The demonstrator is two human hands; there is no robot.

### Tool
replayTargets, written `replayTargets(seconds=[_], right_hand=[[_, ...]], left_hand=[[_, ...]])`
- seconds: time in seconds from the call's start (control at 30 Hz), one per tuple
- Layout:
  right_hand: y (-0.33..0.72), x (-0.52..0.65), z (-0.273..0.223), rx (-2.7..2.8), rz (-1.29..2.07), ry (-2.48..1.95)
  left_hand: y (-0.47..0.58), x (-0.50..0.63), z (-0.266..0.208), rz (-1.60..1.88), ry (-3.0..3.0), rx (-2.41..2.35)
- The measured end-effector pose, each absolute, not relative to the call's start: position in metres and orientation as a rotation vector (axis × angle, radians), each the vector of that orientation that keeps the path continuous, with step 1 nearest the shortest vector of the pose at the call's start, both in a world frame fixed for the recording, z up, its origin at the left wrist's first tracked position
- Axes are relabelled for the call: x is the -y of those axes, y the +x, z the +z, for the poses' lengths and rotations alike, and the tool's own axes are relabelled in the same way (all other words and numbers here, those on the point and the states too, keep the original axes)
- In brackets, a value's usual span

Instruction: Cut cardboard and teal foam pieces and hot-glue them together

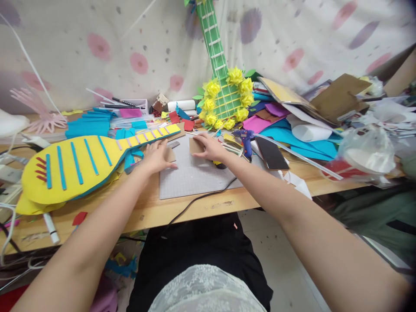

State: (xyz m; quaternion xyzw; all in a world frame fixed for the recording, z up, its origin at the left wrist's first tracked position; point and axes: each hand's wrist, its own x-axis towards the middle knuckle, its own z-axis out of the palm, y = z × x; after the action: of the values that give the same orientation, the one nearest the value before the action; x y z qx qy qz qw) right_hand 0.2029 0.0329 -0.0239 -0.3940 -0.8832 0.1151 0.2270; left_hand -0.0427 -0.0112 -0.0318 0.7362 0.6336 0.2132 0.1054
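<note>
My left hand rests at the left edge of the grey cutting mat, fingers stretched and thumb apart. Between its thumb and fingers shows a small piece of brown cardboard; I cannot tell whether they grip it. Over the mat, my right hand has fingers and thumb around another small cardboard piece. Beside my left hand lies a yellow paper-covered lute shape with blue strips, its neck reaching past my fingertips. A blue hot glue gun stands right of my right hand.
A green paper guitar with yellow flowers leans against the back curtain. A black phone lies on the right, near piled coloured paper and a plastic-wrapped tub. A black cable crosses the table's front edge. A white marker lies left.
</note>
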Motion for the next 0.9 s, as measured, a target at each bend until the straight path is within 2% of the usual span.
replayTargets(seconds=[0.13,0.2,0.33,0.53,0.67,0.73,0.8,0.9], right_hand=[[0.173,-0.030,-0.035,2.018,0.517,-1.232],[0.155,-0.024,-0.040,1.886,0.519,-1.298],[0.129,-0.007,-0.049,1.769,0.442,-1.364],[0.149,-0.006,-0.048,2.001,0.503,-1.274],[0.185,-0.024,-0.037,2.037,0.411,-1.528],[0.202,-0.031,-0.027,2.099,0.230,-1.736],[0.216,-0.035,-0.015,2.192,0.065,-1.976],[0.231,-0.037,-0.002,2.342,0.052,-2.233]], left_hand=[[-0.010,0.008,-0.041,1.329,1.705,-1.532],[0.009,0.006,-0.049,1.488,1.283,-1.305],[0.033,0.003,-0.061,1.569,0.777,-1.135],[0.013,0.006,-0.059,1.731,0.786,-1.241],[-0.005,0.006,-0.059,1.847,0.894,-1.343],[-0.008,0.006,-0.059,1.863,0.892,-1.351],[-0.008,0.006,-0.059,1.802,0.914,-1.355],[-0.005,0.009,-0.055,1.665,0.949,-1.338]])
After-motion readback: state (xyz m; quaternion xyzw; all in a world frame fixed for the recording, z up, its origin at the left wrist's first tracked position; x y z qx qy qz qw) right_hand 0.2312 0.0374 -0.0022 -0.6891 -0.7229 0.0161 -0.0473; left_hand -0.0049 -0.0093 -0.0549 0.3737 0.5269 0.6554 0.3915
